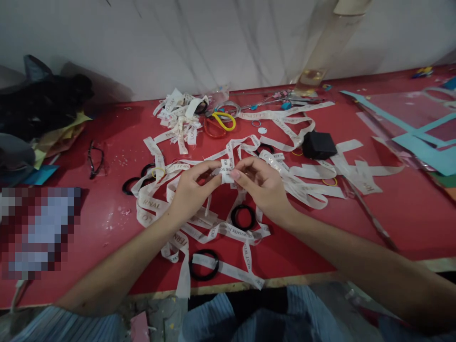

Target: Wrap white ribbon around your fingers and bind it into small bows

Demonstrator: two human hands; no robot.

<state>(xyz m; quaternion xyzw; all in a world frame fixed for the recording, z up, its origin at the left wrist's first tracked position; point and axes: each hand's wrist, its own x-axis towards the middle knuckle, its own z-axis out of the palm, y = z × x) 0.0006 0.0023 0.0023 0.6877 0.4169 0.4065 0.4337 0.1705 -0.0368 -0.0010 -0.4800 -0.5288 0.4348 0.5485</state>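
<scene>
Above the red table point(392, 213), my left hand point(190, 190) and my right hand point(261, 183) meet, both pinched on a folded piece of white printed ribbon point(226, 172). Long loose strands of the same ribbon point(302, 187) spread over the table beneath and around my hands. A black hair tie point(243, 217) lies just below my hands. Another black hair tie point(204, 265) rests near the front edge, and more lie at the left point(130, 185).
A heap of finished ribbon bows point(180, 118) sits at the back, beside yellow-handled scissors point(223, 121). A black box point(318, 145) is right of centre. Glasses point(95, 159) lie at the left, dark cloth point(39, 107) far left, blue paper and clear film point(416, 128) far right.
</scene>
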